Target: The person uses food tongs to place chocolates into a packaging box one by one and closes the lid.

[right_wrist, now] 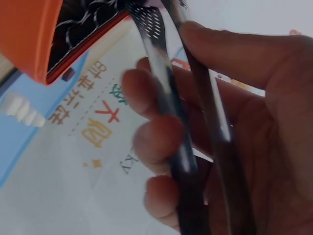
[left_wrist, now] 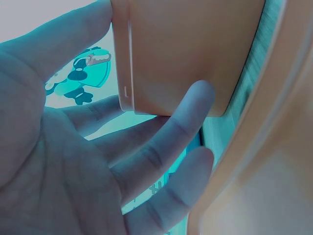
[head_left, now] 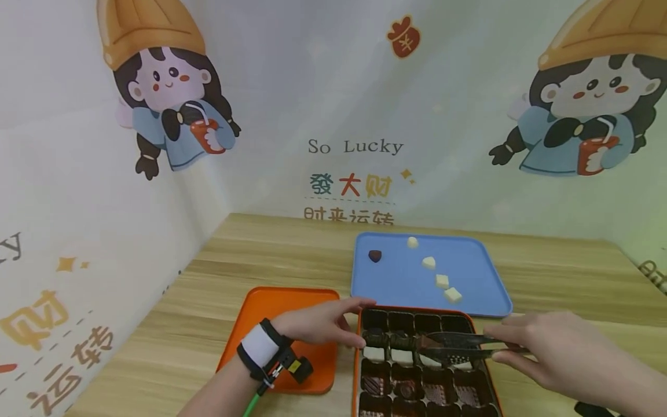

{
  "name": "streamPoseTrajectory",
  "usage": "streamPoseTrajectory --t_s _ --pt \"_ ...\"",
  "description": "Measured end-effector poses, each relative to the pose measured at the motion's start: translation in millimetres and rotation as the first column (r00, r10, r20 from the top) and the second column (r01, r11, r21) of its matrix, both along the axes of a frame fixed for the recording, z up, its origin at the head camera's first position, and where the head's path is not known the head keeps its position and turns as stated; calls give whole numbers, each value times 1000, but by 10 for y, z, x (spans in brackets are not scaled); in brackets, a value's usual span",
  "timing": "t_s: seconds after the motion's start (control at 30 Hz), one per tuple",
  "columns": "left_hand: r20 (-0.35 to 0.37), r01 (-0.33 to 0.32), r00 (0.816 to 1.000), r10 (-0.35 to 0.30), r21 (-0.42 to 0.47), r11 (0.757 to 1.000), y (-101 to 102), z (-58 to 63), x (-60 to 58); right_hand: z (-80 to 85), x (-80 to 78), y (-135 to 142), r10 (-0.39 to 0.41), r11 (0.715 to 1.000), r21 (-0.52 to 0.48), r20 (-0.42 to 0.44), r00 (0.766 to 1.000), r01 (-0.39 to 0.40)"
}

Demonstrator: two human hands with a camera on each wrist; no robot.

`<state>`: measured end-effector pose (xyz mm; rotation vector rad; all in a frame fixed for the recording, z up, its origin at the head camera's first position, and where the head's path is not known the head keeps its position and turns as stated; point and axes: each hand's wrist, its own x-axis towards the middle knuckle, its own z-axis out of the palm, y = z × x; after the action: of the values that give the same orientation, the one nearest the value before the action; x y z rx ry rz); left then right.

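Observation:
An orange-rimmed box (head_left: 357, 370) with a black compartment insert stands in front of me. My left hand (head_left: 325, 321) rests at its far left corner, thumb on the left rim and fingers spread against the wall. In the left wrist view the same hand (left_wrist: 98, 161) shows extended fingers along the orange side. My right hand (head_left: 552, 347) holds black tongs (head_left: 484, 341) between thumb and fingers; in the right wrist view their perforated tip (right_wrist: 150, 23) reaches to the box. A brown chocolate (head_left: 428, 341) sits at the tongs' tips, over the second row. White chocolates (head_left: 402, 356) and dark chocolates (head_left: 406, 388) fill compartments.
Behind the box lies a blue tray (head_left: 396, 289) with several white chocolates (head_left: 442, 281) and one dark chocolate (head_left: 375, 255). An orange tray (head_left: 292, 295) lies to the left, under my left wrist. A printed cloth (head_left: 354, 87) hangs behind the wooden table (head_left: 292, 249).

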<state>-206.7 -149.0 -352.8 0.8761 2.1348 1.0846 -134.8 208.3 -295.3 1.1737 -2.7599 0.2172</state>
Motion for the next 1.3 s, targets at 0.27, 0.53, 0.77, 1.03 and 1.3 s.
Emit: streamPoseTrajectory --t_s 0.27,0.53,0.77,1.03,1.3 --pt "-9 2 1000 -2 -3 1000 -15 5 -10 41 107 -7 65 994 82 108 992 -74" --pt "-19 14 1000 -14 -16 1000 -4 20 -24 101 177 -220 -16 950 312 23 1000 8" --pt "-27 5 1000 -6 -24 1000 -18 8 -23 112 149 -524 140 893 447 -156 978 -57" --pt "-45 10 999 -12 -37 999 -19 -3 -25 121 173 -757 236 857 508 -241 941 -85" --pt "-47 2 999 -4 -36 999 -23 3 -17 55 164 -844 234 848 524 -237 943 -78"
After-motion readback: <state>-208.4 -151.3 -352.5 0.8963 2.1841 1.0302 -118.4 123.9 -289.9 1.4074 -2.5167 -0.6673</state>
